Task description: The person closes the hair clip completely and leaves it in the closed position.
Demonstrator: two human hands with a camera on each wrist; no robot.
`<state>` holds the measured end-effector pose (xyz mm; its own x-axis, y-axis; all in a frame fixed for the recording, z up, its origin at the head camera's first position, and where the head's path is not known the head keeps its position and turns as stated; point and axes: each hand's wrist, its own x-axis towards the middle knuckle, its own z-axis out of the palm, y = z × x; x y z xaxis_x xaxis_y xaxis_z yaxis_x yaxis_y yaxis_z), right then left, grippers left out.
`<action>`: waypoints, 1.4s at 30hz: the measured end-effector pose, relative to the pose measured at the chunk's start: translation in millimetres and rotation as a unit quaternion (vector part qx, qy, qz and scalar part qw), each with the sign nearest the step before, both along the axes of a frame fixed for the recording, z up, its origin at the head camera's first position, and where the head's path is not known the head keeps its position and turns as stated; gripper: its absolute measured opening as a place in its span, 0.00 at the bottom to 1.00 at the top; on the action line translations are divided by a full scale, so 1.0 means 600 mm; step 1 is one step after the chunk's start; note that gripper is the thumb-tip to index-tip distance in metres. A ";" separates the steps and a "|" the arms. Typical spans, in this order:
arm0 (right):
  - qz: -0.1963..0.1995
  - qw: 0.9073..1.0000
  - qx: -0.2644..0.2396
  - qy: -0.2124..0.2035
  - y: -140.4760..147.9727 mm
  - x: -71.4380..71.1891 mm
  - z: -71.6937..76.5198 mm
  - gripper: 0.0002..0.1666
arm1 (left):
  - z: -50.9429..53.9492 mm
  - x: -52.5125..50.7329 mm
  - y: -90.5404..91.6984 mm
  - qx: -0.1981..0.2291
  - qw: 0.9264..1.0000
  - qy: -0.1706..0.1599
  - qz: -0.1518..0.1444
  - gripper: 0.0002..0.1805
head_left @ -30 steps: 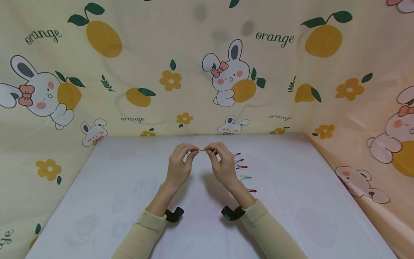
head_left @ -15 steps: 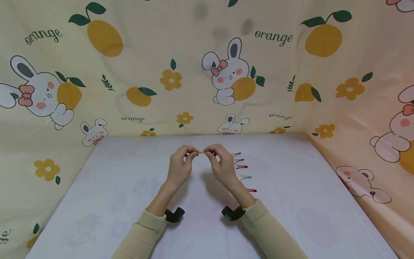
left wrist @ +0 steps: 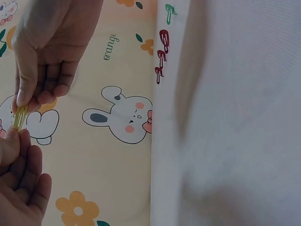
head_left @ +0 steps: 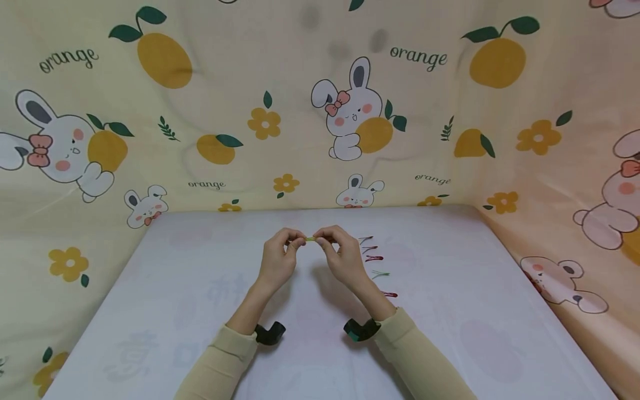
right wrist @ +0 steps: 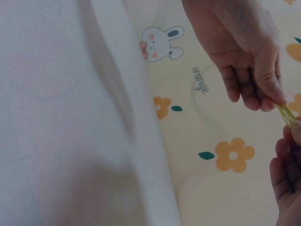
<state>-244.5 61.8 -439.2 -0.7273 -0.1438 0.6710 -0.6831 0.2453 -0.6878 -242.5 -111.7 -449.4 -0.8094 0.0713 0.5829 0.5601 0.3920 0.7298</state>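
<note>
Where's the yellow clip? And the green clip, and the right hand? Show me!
Yellow clip (left wrist: 20, 117): left wrist view, on the middle of its bare part.
Green clip (head_left: 382, 273): head view, on its body near the middle.
Right hand (head_left: 345, 258): head view, on the back of the hand.

We see cream cloth (head_left: 225, 66) printed with rabbits (head_left: 348, 114), oranges (head_left: 164, 61) and flowers (head_left: 264, 118) behind a white tabletop (head_left: 440, 244).
</note>
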 end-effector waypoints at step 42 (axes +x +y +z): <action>0.020 0.996 -0.006 -0.089 0.018 -0.044 -0.003 0.03 | 0.018 -0.018 0.006 0.026 1.000 -0.010 -0.008 0.04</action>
<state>-270.6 72.5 -440.9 -0.8283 -0.1681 0.5345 -0.5599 0.2113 -0.8012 -253.5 -108.3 -438.7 -0.8198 0.0547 0.5700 0.5514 0.3440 0.7600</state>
